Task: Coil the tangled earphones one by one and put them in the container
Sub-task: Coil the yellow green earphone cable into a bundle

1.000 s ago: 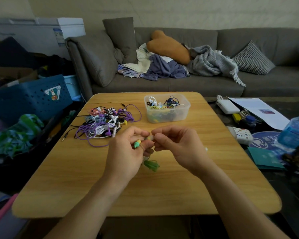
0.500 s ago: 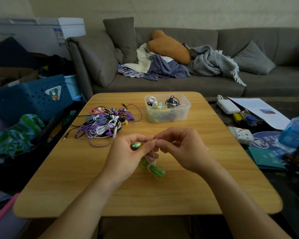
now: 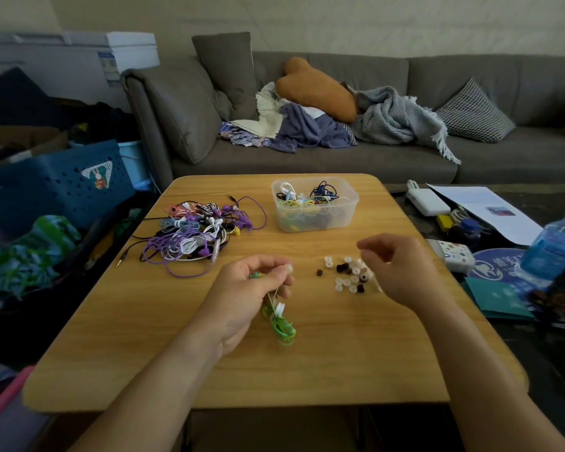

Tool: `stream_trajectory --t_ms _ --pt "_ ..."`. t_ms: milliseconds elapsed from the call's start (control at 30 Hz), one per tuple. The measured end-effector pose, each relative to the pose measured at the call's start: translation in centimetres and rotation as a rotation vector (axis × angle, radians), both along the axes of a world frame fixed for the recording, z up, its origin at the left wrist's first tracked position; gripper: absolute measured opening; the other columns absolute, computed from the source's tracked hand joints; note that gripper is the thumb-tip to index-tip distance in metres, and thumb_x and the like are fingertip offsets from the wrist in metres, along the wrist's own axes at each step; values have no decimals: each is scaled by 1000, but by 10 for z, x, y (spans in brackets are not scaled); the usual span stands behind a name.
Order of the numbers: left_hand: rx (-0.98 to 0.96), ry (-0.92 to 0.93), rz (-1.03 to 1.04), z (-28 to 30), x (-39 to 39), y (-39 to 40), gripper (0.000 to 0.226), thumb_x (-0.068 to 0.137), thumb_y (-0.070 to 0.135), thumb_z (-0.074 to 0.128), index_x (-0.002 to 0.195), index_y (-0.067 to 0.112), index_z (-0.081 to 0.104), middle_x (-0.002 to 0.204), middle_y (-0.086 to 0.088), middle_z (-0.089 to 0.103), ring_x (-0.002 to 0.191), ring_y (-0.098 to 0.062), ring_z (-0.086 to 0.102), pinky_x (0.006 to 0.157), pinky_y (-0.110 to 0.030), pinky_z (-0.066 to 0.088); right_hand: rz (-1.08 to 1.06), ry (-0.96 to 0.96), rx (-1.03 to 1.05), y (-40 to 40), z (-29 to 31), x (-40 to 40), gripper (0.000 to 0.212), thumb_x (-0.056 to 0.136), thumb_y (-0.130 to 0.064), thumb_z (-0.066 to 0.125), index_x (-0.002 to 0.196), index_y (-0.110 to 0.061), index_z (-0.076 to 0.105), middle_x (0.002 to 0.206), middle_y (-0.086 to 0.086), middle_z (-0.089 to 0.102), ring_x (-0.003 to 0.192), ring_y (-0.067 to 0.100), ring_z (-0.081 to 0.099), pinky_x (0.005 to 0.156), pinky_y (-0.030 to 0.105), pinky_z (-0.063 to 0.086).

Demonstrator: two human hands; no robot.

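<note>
My left hand [image 3: 247, 296] grips a green earphone [image 3: 279, 322]; its coiled cable hangs below my fingers, just above the wooden table [image 3: 307, 370]. My right hand [image 3: 397, 269] hovers to the right with fingers curled, over several loose ear tips [image 3: 348, 277]; whether it pinches anything is unclear. A tangled pile of purple, white and black earphones [image 3: 194, 238] lies at the far left of the table. The clear plastic container [image 3: 315, 216] stands at the far middle and holds several coiled earphones.
A grey sofa [image 3: 340, 158] with cushions and blankets runs behind the table. A blue crate [image 3: 46, 187] and clutter sit at the left. At the right are a white adapter [image 3: 428, 200], papers and a water bottle [image 3: 555, 243].
My right hand has let go of the green earphone and moved right over the ear tips. The left hand keeps holding the earphone, its coil hanging lower.
</note>
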State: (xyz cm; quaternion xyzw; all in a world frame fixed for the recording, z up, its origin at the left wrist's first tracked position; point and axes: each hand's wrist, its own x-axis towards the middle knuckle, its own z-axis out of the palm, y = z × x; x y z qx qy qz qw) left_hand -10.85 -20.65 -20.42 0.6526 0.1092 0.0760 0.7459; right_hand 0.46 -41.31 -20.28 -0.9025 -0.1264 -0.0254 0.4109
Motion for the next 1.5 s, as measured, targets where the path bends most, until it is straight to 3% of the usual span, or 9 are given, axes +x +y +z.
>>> stream_trajectory --t_ms 133,300,500,733,867,967,1133,1300,1500 --pt "-34 39 -56 5 -2 -1 10 86 -3 60 87 4 67 71 -9 61 57 -14 52 51 -22 36 2 93 -164 -18 -1 8 22 92 -28 67 114 -32 68 111 -6 65 86 0 57 59 18 43" --pt "-101 75 -14 12 -1 -5 14 85 -4 49 81 5 59 63 -7 50 51 -16 40 45 -24 26 63 128 -257 -16 3 4 15 92 -38 65 107 -36 67 109 -8 61 89 2 55 59 17 38" --pt "-86 83 16 10 -4 -2 12 90 -3 56 99 5 61 75 -9 60 60 -17 53 57 -26 38 29 109 -296 -18 3 5 26 91 -10 59 106 -28 69 109 -5 60 92 12 58 62 20 42" --pt "-34 45 -86 5 -5 0 56 79 -33 34 119 3 50 101 -22 65 82 -23 67 68 -25 55 -32 218 -231 -44 -2 4 27 92 -3 54 97 -25 68 91 -3 61 79 8 56 59 21 40" --pt "-26 5 -146 5 -5 -8 41 89 -20 48 122 4 48 102 -21 66 86 -25 67 78 -29 56 48 186 -283 -46 -2 0 12 90 -25 68 98 -34 66 97 -8 63 88 4 57 71 22 46" --pt "-73 -12 -184 6 -6 -13 32 96 -14 42 124 2 44 101 -25 66 82 -28 69 73 -30 58 60 145 -319 -44 -3 -2 13 86 -38 72 97 -39 66 96 -12 63 88 3 57 76 26 50" --pt "-83 -2 -211 9 -9 -18 32 93 -3 54 122 1 42 95 -30 69 75 -34 71 61 -32 59 36 107 -345 -31 -1 -4 10 91 -35 67 100 -33 69 91 -11 61 82 3 55 60 20 42" --pt "54 -60 -160 9 -7 -21 35 84 13 65 111 -4 49 86 -22 72 65 -29 70 47 -28 50 -34 92 -390 -24 1 -5 9 93 -29 62 99 -28 69 83 -12 58 71 2 52 49 16 33" --pt "114 -93 -170 4 -6 -22 29 81 25 64 98 2 69 80 -14 72 57 -16 64 44 -20 45 -80 38 -237 -16 -4 -5 9 92 -35 65 97 -29 70 94 -5 60 75 4 52 52 20 35"
